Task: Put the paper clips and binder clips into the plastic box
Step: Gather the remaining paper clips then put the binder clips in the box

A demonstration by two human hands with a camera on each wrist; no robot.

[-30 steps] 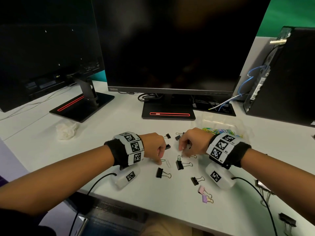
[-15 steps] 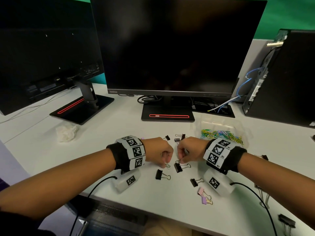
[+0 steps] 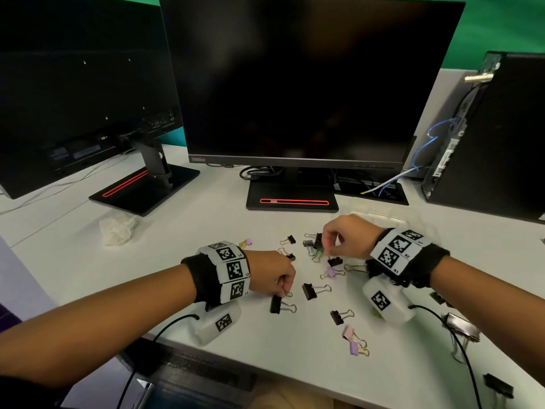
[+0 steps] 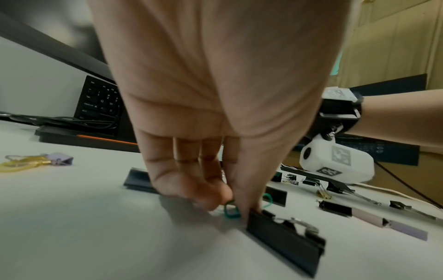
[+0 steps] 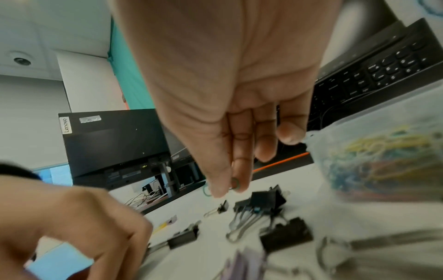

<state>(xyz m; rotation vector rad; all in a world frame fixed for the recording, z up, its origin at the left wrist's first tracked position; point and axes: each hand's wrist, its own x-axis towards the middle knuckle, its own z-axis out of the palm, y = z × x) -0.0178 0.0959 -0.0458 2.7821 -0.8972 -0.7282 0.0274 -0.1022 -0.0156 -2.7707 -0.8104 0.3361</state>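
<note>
**Item: clear plastic box (image 5: 359,121), part-filled with coloured wire paper clips.** It stands on the white desk (image 3: 206,225); in the head view the right wrist mostly covers it.

**Right hand (image 3: 348,237).** Change: half a second ago it was fisted low on the desk, close to the left hand and further from the box. It is now raised and just beside the box. Thumb and forefinger pinch a small green paper clip (image 5: 236,183), and the other fingers are loosely curled. Judgement: pick-up is done and the carry to the box has begun; the clip is not yet over the rim.

**Left hand (image 3: 274,273).** Change: little. It remains down on the desk, well apart from the box. Thumb and curled fingers close on a second green paper clip (image 4: 231,210), which still touches the desk. The thumb also touches a black metal binder clip (image 4: 285,233). Judgement: the grasp is incomplete.

**Remaining stock.** Black binder clips and a lilac binder clip pair (image 3: 354,343) lie scattered on the side of the box nearer the person. No binder clips can be seen inside the box. Judgement: most of the task remains.
</note>
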